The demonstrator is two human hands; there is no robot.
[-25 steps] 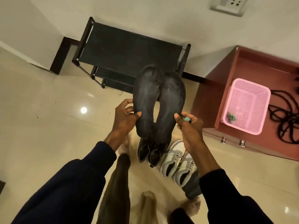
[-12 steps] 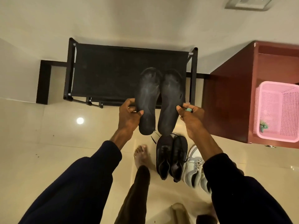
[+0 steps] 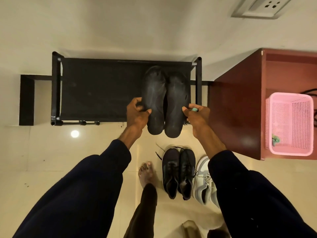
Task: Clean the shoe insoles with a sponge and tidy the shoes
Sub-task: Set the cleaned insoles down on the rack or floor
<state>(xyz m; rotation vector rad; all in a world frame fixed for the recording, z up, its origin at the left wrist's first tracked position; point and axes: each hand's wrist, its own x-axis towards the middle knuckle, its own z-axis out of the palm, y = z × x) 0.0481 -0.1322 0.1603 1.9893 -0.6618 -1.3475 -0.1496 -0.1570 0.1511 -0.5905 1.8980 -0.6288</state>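
View from a head-worn camera looking down at a person's two arms in dark sleeves. The left hand [image 3: 137, 114] pinches the outer edge of one black insole [image 3: 154, 100] between thumb and curled fingers. The right hand [image 3: 197, 115] pinches the outer edge of a second black insole [image 3: 177, 103] the same way, and a small teal object, probably the sponge [image 3: 194, 109], is tucked in its fingers. The two insoles are side by side, edges touching, toes pointing away, over the right end of a black shoe rack [image 3: 103, 93] that stands against the wall. Whether they rest on its top shelf or hang just above it cannot be told. Their surfaces look dull and streaked, and it is unclear whether they have been wiped. On the floor below, near a bare foot [image 3: 145, 172], stands a pair of black lace-up shoes [image 3: 178, 172] with loose laces, and just beside them a pair of grey and white sneakers [image 3: 202, 182], partly hidden by the right sleeve. To the right, a pink basket [image 3: 289, 124] sits in a red-brown cabinet [image 3: 236, 100]. The task looks midway: the insoles are out of the shoes, but they are not back inside, and neither pair is on the rack.
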